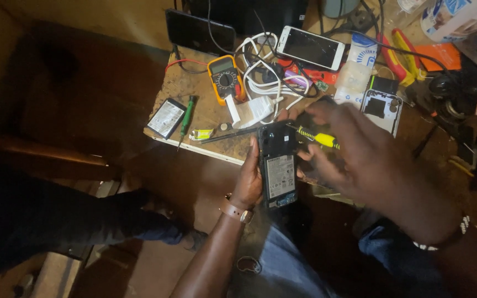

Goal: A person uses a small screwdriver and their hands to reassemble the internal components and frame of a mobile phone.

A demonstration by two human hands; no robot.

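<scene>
Clearly the opened black smartphone with its back cover off (277, 171), held upright above the lap at the worktop (205, 110) edge, looks light, rigid and fragile, its exposed battery and board best left untouched; gripping the side edges seems safest. Left hand (249, 182) clasps its left edge, wrist bent upward. Right hand (354, 152) reaches across, fingers pinching a yellow-and-black-handled screwdriver (316, 137) at the phone's top, near an orange multimeter (226, 79)
</scene>
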